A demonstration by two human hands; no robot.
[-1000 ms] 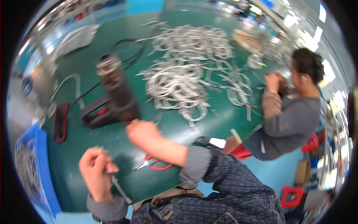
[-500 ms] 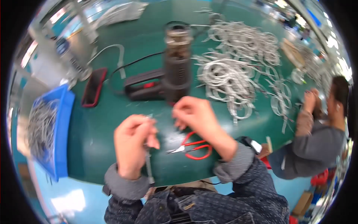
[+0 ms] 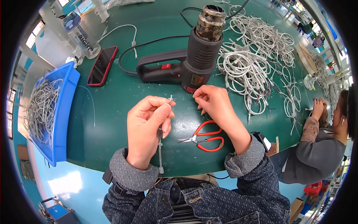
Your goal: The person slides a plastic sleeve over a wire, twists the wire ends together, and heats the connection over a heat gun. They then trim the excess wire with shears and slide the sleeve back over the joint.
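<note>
My left hand [image 3: 147, 125] is closed in a pinch around a grey cable [image 3: 160, 156], whose stripped end with short fine wires [image 3: 170, 98] sticks out above the thumb and forefinger. The cable's lower part hangs below the palm over the table's near edge. To the right, my right hand [image 3: 216, 106] has its fingers curled, thumb against forefinger; whatever lies between them, if anything, is too small to make out. It is close to the base of a black heat gun [image 3: 197, 59] standing nozzle up. Between my forearms lie red-handled scissors [image 3: 205, 138], blades pointing left.
A blue bin [image 3: 61, 123] of grey cables stands at the left, near a red-edged phone [image 3: 102, 67] and a clear bottle [image 3: 82, 39]. Coiled white cables [image 3: 246, 67] pile up right of the heat gun. A co-worker [image 3: 317, 145] sits at the right. The green table [image 3: 108, 138] ends near my waist.
The view has shifted, so the table's things appear further right and higher, and sharper. Both hands keep about the same places over the table, with the left still pinching the cable.
</note>
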